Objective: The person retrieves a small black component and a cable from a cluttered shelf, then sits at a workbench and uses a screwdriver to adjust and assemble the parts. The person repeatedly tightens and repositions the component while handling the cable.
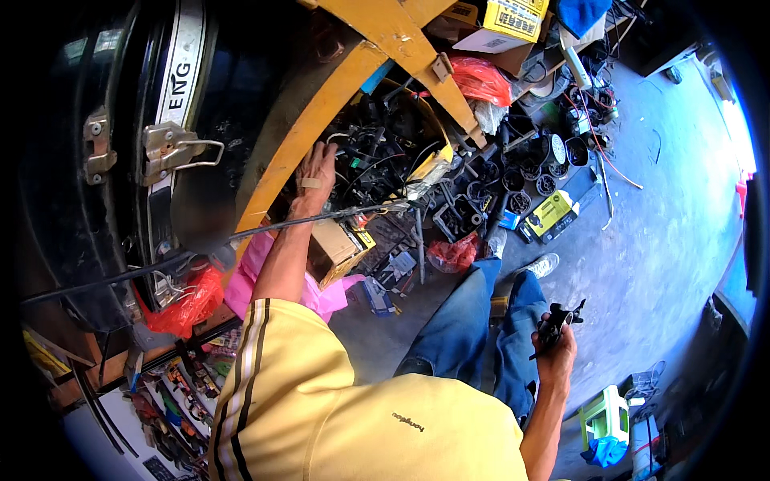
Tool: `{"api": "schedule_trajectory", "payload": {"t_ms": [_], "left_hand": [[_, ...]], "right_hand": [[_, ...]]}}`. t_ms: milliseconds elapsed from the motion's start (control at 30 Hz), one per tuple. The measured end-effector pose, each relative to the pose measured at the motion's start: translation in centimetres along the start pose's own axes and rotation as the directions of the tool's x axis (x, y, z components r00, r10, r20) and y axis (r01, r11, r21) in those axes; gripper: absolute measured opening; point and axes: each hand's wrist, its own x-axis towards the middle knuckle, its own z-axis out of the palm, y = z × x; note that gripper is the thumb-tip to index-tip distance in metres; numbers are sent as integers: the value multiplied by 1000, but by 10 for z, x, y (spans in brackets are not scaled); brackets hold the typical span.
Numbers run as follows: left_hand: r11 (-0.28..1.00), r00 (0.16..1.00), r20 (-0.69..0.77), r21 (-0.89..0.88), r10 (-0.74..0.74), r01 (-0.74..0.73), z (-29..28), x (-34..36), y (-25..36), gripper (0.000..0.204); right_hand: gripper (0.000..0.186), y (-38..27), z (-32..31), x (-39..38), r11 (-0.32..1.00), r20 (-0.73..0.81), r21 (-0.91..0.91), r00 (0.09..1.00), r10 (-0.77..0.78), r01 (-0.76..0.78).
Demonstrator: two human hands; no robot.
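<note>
My left hand [316,167] reaches forward to the left side of a yellow-edged box [437,160] full of tangled black parts [373,144]. Its fingers look stretched out at the edge of the pile, and I see nothing held in them. A tan strip crosses the back of this hand. Low on the right, beside my leg, my right hand [559,357] is closed around a small black bracket-like part [552,330] with prongs sticking out; its exact kind is unclear.
An orange metal frame [393,36] crosses above the box. A dark cable [321,216] runs over my left forearm. Black round parts [517,200], a yellow-black carton [552,215] and red bags [453,255] lie on the floor. A green-white stool [607,413] stands at right.
</note>
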Motion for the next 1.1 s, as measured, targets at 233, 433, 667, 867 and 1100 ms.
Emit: {"api": "schedule_trajectory", "payload": {"t_ms": [233, 433, 667, 867, 1100], "left_hand": [[964, 989, 39, 224, 140, -145, -10, 12, 11, 27], [1000, 995, -100, 6, 8, -7, -55, 17, -20, 36], [913, 961, -61, -332, -271, 236, -45, 13, -14, 34], [840, 912, -246, -517, -328, 162, -28, 40, 8, 33], [642, 975, -118, -766, -189, 32, -90, -14, 79, 32]], "right_hand": [[38, -1, -16, -3, 1000, 23, -13, 1000, -19, 19], [37, -1, -25, -1, 996, 65, 85, 997, -34, 28], [40, 0, -21, -4, 999, 49, 22, 998, -31, 30], [40, -5, -13, -9, 1000, 87, 16, 996, -18, 17], [40, -5, -8, -15, 998, 149, 25, 987, -67, 64]]}}
